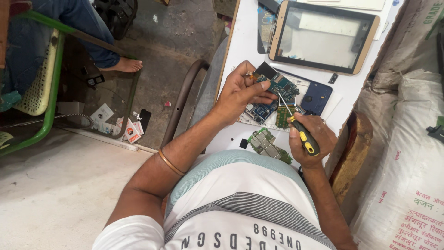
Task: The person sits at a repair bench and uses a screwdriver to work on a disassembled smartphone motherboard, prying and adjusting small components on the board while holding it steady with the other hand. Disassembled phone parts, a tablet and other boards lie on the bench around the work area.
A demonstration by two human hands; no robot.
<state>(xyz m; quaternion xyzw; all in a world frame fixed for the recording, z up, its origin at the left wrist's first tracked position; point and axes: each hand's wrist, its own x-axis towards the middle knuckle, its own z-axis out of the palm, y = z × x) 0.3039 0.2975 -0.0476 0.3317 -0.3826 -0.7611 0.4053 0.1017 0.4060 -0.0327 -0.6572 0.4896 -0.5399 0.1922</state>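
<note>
Striped shirt [240, 203] fills the bottom of the frame, nearest the lens. Past it, the right hand [311, 139] is wrapped shut around a black-and-yellow screwdriver [303, 134], the shaft angled up-left with its tip on the blue circuit board [280, 85]. The left hand [240, 92] pinches that board by its near edge, thumb on top and fingers curled under, holding it just above the white worktop [240, 41]. (The board sits over an opened device; more blue and green boards show below it.)

Step, as I read it: working a screw or clip on the board, tip seated. The next move likely calls for steady downward pressure and a firm left-hand pinch so the tip doesn't skate onto components.

Around it: loose green board [268, 144] near the belly, dark blue back cover [317, 98] just right of the work, gold-framed tablet screen [323, 37] further up. Sacks [407, 139] at right. Off the table to the left, a green chair [46, 92] and another person's bare foot [126, 65].
</note>
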